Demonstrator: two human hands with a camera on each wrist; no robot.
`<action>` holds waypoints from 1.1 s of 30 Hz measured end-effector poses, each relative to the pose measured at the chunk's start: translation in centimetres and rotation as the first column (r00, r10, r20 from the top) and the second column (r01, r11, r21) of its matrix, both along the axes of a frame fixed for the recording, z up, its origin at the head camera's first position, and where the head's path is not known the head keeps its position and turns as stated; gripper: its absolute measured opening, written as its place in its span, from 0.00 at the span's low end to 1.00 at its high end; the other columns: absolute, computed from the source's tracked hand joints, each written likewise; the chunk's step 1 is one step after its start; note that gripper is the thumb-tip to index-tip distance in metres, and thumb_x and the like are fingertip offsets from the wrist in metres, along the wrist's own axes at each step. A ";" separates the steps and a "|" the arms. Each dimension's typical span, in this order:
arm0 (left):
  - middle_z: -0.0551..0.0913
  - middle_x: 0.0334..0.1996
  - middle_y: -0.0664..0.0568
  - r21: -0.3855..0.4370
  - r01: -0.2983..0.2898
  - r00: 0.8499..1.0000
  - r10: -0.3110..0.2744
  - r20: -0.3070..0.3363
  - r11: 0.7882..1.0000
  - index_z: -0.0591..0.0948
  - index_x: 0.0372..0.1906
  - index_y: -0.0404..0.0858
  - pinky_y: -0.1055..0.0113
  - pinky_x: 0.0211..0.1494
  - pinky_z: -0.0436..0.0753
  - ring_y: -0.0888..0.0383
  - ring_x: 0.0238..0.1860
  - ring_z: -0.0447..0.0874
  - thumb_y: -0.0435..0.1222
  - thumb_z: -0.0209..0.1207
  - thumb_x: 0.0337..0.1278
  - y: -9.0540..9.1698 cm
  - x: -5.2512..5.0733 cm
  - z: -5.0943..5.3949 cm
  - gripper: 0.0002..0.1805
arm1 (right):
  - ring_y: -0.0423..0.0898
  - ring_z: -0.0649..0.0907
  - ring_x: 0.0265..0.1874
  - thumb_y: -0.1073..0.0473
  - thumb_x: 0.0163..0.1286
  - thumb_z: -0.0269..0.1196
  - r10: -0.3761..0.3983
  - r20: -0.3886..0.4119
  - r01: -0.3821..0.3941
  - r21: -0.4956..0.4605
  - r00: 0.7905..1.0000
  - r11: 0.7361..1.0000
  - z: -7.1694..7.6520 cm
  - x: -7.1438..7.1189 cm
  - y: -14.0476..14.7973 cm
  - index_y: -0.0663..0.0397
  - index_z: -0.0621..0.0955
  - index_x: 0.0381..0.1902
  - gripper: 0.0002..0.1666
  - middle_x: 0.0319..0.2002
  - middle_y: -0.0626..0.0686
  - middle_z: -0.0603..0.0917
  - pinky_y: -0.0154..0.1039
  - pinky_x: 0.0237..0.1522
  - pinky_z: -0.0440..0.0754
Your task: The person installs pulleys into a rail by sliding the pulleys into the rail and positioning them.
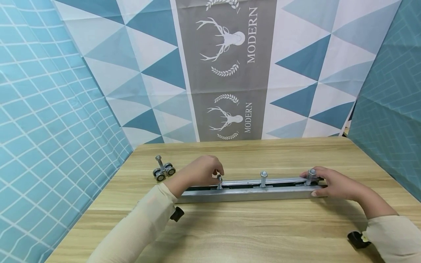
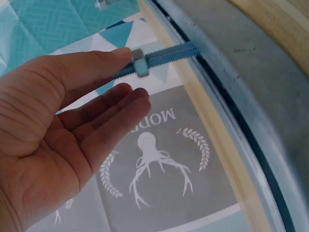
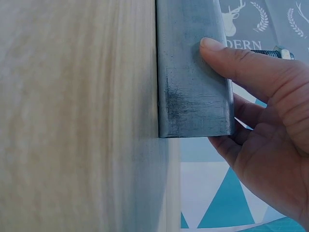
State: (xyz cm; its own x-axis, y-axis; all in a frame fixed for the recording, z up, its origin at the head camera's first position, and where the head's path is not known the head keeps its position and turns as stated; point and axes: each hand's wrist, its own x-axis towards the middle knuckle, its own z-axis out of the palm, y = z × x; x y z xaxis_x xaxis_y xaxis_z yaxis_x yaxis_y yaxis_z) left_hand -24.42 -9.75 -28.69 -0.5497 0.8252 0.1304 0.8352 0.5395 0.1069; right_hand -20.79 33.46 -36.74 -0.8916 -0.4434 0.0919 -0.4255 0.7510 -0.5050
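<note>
A straight grey metal track (image 1: 246, 196) lies across the wooden table, its slot facing up. Three threaded bolts with nuts stand upright out of the slot: a left bolt (image 1: 219, 183), a middle bolt (image 1: 263, 179) and a right bolt (image 1: 310, 177). My left hand (image 1: 200, 172) pinches the left bolt at its top, close to the nut (image 2: 140, 65); its other fingers bend loosely below. Around the track's right end, my right hand (image 1: 343, 185) grips with the thumb on the front face (image 3: 193, 87) and fingers behind. The bolts' lower parts are hidden inside the track.
A loose roller carriage (image 1: 163, 171) with wheels and an upright bolt stands on the table (image 1: 230, 233) at the back left. Patterned cloth (image 1: 227, 73) hangs behind the table, with teal cloth on both sides.
</note>
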 end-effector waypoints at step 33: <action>0.81 0.44 0.46 0.161 -0.263 0.961 0.272 -0.041 0.951 0.84 0.46 0.35 0.56 0.44 0.81 0.47 0.44 0.80 0.27 0.69 0.47 -10.7 0.4 0.6 0.17 | 0.39 0.76 0.47 0.55 0.56 0.73 0.030 -0.007 -0.030 -0.019 1.000 0.999 -0.2 0.0 -0.1 0.56 0.76 0.61 0.35 0.50 0.52 0.77 0.43 0.44 0.78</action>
State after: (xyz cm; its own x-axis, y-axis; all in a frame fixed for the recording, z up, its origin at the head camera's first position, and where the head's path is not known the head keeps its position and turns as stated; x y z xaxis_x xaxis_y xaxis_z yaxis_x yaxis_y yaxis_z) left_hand -23.98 -20.45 -28.06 -0.7343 0.6165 0.2839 0.6701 0.7253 0.1581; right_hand -20.81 33.36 -36.91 -0.8772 -0.4682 0.1067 -0.4514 0.7279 -0.5161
